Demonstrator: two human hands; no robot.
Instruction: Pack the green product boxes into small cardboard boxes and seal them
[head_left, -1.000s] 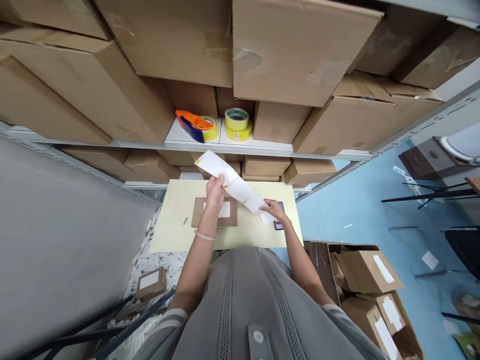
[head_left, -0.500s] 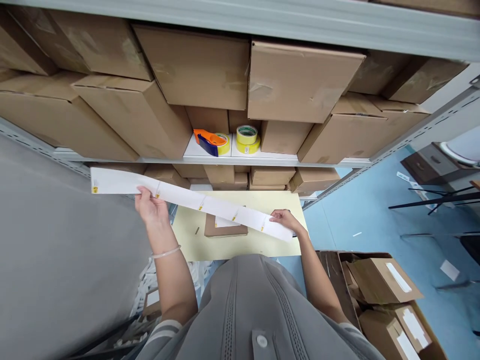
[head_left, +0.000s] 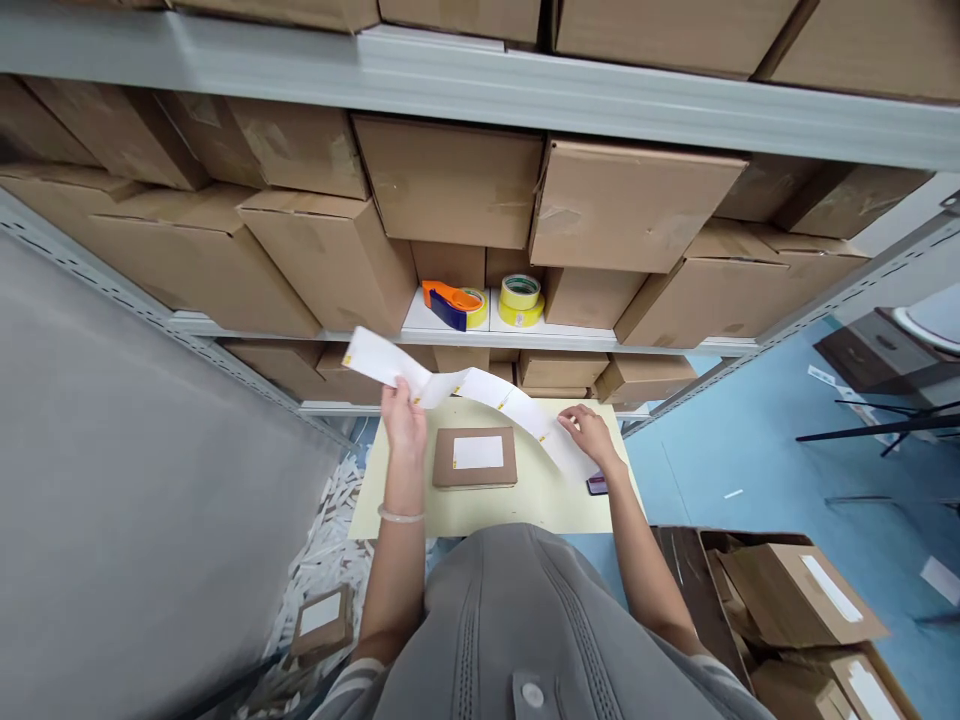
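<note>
A long white strip of labels (head_left: 511, 402) with small yellow marks hangs bowed between my hands. My left hand (head_left: 405, 420) is closed on it near its left part, where the strip folds and its free end sticks out to the upper left. At the other side my right hand (head_left: 591, 438) has its fingertips pinched at the strip's edge, with the blurred right end hanging beside it. Below the strip, a brown cardboard box (head_left: 475, 478) with a white label (head_left: 478, 452) on top lies flat on the pale yellow table (head_left: 405, 510).
A phone (head_left: 597, 485) lies at the table's right edge. Ahead, shelves hold cardboard boxes (head_left: 457, 185), an orange-and-blue tape dispenser (head_left: 451, 302) and yellow tape rolls (head_left: 520, 300). An open carton (head_left: 679, 570) of labelled boxes stands lower right. Paper scraps (head_left: 330, 540) cover the floor at left.
My left hand has moved right, towards my right hand, and the strip has gone from stretched to bowed and folded. The labelled box on the table has come into full view.
</note>
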